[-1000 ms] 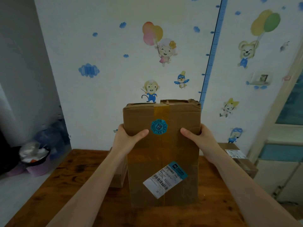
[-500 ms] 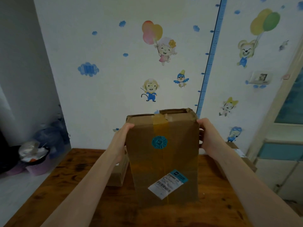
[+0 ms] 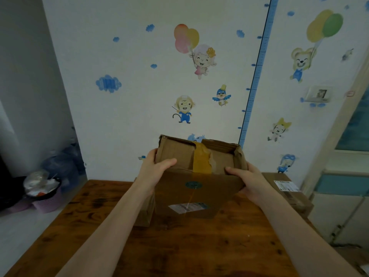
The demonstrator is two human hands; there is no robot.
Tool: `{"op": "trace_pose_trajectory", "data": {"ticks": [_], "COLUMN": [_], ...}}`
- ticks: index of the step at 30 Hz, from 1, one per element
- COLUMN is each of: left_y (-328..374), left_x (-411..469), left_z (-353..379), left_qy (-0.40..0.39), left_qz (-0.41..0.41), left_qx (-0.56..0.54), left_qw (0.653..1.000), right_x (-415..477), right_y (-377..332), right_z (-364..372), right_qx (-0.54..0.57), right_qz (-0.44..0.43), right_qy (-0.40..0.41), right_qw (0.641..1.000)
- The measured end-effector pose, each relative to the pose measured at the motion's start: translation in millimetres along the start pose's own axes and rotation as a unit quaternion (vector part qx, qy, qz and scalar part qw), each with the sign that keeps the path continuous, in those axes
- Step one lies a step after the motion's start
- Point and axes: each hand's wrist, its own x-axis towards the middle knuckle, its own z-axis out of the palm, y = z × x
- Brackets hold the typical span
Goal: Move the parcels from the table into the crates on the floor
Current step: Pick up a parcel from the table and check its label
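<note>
Hands: my left hand (image 3: 153, 170) and right hand (image 3: 247, 180) clasp the parcel's (image 3: 195, 194) upper corners, thumbs on top.
Parcel: above the surface (image 3: 199, 246); I cannot tell whether it touches.
Axis: near upright, torn taped end leaning towards me.
Doing it well: I'd squeeze evenly and lift clear before turning.

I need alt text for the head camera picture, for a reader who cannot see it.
The left hand and the right hand grip the upper end of a tilted, taped cardboard parcel over a wooden table. A second parcel lies behind it on the left, a third parcel at the table's right edge. The wall behind carries cartoon stickers.
</note>
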Motion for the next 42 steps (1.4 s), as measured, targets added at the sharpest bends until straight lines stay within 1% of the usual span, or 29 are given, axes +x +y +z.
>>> {"op": "trace_pose_trajectory", "data": {"ticks": [4,8,10,13,16,19,22,24,28,32,35,40,42], "left_y": [-2,-8,-6,-1,-5,-9,-10,-12,-19,-21,-16,-21,-20], "left_x": [-1,2,2,3,6,6,6,5,4,6,8,8,7], "left_z": [-3,-4,-5,-6,-6,-5,-6,-4,2,1,-1,-1,-3], "left_qy": [-0.012,0.002,-0.013,-0.050,-0.026,-0.019,-0.009,0.002,0.020,0.022,0.023,0.043,0.032], "left_qz": [0.009,0.017,0.009,-0.017,-0.009,0.009,0.009,0.012,0.029,0.029,0.023,0.037,0.043], "left_qx": [-0.012,0.020,0.019,0.007,0.021,0.039,0.047,0.064,0.081,0.090,0.047,0.048,0.039], "left_qw": [1.000,1.000,1.000,0.999,0.999,0.999,0.999,0.998,0.996,0.995,0.998,0.997,0.998], "right_x": [0,3,4,6,6,5,7,9,11,11,13,14,14], "right_y": [0,3,6,7,8,10,6,4,8,14,14,24,25], "right_z": [2,8,9,8,11,12,12,14,16,13,11,14,15], "right_qx": [0.023,-0.007,-0.006,-0.005,-0.032,-0.047,-0.054,-0.078,-0.128,-0.092,-0.029,-0.008,0.006], "right_qz": [-0.005,-0.033,-0.040,-0.031,-0.046,-0.062,-0.067,-0.071,-0.085,-0.085,-0.065,-0.070,-0.071], "right_qy": [-0.018,0.013,0.019,0.001,0.006,0.019,0.007,0.000,0.024,0.020,0.008,0.023,0.025], "right_qw": [1.000,0.999,0.999,0.999,0.998,0.997,0.996,0.994,0.988,0.992,0.997,0.997,0.997]}}
